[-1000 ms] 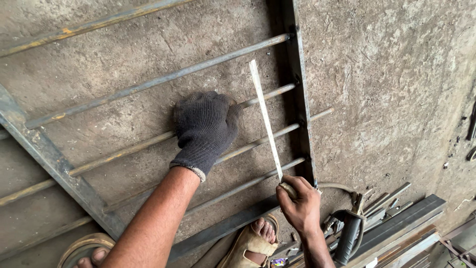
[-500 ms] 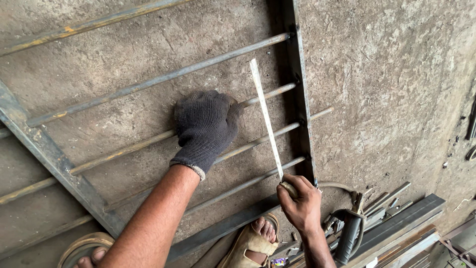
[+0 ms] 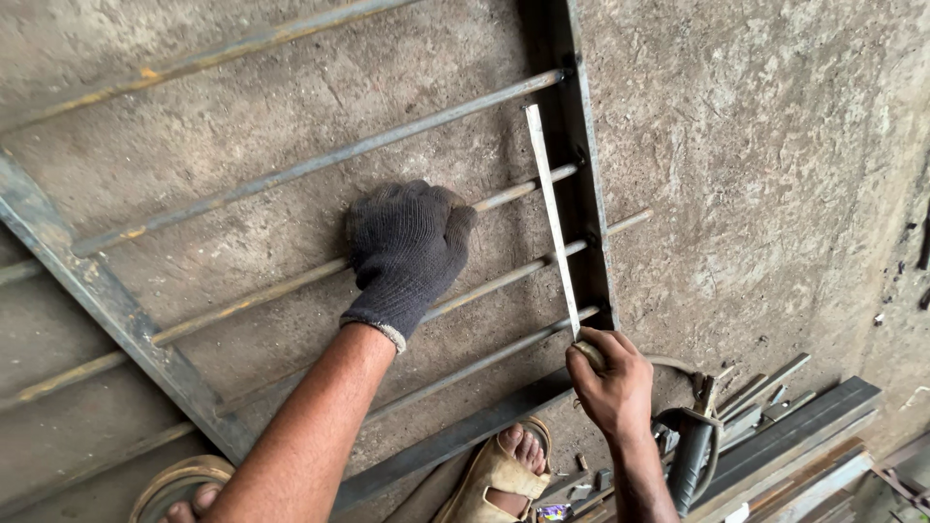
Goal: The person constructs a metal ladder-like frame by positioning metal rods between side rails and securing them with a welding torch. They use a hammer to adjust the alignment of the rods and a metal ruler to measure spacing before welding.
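Observation:
A steel grille frame (image 3: pixel 107 305) with several thin round bars (image 3: pixel 320 165) lies flat on the concrete floor. My left hand (image 3: pixel 405 250), in a dark knit glove, presses down on one of the middle bars. My right hand (image 3: pixel 608 383), bare, grips the near end of a long flat metal ruler (image 3: pixel 550 208). The ruler lies across the bars, close to the frame's right side rail (image 3: pixel 581 174).
My sandalled foot (image 3: pixel 504 470) rests by the frame's near rail, another foot (image 3: pixel 184 499) at lower left. A welding electrode holder (image 3: pixel 690 455) with its cable and a pile of steel offcuts (image 3: pixel 804 426) lie at the lower right. Rough concrete floor (image 3: pixel 765 174) extends to the right.

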